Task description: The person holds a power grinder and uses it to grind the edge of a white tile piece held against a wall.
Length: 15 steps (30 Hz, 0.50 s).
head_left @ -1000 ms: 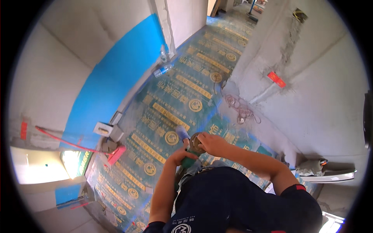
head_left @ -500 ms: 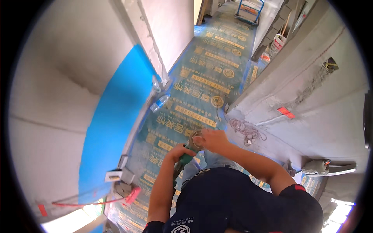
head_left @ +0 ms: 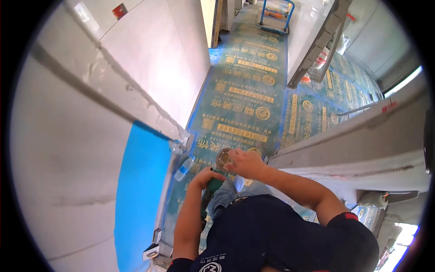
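A green angle grinder (head_left: 214, 183) is in front of my body, its handle end running down beside my left thigh. My left hand (head_left: 205, 177) is wrapped round its green body. At the head of the tool is a round disc (head_left: 221, 156), turned face up. My right hand (head_left: 247, 163) lies over the right side of this disc, its fingers bent and closed at the centre. The fingertips partly hide the disc's middle, so what they pinch there is not plain.
Printed green protective sheeting (head_left: 238, 97) covers the corridor floor. A plastic bottle (head_left: 184, 169) lies by the left wall, near a blue panel (head_left: 142, 177). Far ahead stands a blue trolley (head_left: 275, 18). A wall end (head_left: 344, 149) juts in from the right.
I have moved forward along the corridor; the bottle is closer, and a room has opened to view on the right. The coiled wire has left view. Both hands stay on the grinder.
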### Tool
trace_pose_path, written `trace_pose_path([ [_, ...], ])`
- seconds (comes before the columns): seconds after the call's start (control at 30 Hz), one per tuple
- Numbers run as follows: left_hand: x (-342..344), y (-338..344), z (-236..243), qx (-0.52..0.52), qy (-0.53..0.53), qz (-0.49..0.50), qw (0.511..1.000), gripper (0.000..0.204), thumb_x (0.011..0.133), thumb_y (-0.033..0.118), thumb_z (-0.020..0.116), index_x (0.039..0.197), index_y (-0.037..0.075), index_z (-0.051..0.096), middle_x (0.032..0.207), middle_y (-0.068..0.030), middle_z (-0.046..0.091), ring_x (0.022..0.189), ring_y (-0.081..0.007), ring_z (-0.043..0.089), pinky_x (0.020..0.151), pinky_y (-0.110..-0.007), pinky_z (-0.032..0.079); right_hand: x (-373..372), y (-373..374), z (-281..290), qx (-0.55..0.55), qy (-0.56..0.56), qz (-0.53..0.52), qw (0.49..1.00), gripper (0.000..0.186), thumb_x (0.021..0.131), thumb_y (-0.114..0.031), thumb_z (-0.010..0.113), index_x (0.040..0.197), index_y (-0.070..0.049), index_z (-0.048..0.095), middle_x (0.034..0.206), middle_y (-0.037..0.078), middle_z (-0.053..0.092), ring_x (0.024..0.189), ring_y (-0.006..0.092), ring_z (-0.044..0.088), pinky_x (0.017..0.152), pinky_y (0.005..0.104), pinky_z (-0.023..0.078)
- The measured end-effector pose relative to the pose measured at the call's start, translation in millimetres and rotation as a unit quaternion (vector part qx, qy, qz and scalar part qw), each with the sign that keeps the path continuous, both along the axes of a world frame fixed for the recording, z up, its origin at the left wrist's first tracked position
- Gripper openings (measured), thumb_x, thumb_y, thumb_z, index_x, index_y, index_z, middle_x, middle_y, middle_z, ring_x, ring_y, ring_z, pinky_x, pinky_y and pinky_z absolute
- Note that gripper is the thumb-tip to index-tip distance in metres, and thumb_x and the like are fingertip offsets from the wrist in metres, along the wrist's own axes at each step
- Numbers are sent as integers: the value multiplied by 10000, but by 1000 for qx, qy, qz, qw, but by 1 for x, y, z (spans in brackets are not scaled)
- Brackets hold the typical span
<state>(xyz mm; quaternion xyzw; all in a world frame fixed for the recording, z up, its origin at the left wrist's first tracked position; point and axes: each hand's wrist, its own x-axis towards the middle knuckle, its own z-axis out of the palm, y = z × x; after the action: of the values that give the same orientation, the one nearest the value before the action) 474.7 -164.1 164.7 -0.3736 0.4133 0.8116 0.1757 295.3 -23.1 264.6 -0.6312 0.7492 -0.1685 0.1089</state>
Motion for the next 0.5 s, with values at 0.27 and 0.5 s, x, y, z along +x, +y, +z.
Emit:
trace_pose_path([
  [0.27, -155, -139, -23, 32, 27, -16, 999, 471, 674, 51, 799, 1123, 16, 662, 962, -80, 694, 831, -197, 664, 738, -342, 532, -140, -137, -4, 254, -30, -34, 966, 529, 914, -543, 542, 1108, -52, 569, 989, 153, 642, 886, 332, 679, 735, 449, 537],
  [0.5, -305, -271, -19, 12, 78, -117, 990, 473, 690, 65, 781, 1141, 8, 653, 969, -94, 701, 814, -217, 664, 735, -345, 532, -267, -266, 13, 210, -23, -102, 972, 516, 929, -545, 505, 919, -70, 708, 1084, 172, 676, 945, 344, 676, 786, 456, 531],
])
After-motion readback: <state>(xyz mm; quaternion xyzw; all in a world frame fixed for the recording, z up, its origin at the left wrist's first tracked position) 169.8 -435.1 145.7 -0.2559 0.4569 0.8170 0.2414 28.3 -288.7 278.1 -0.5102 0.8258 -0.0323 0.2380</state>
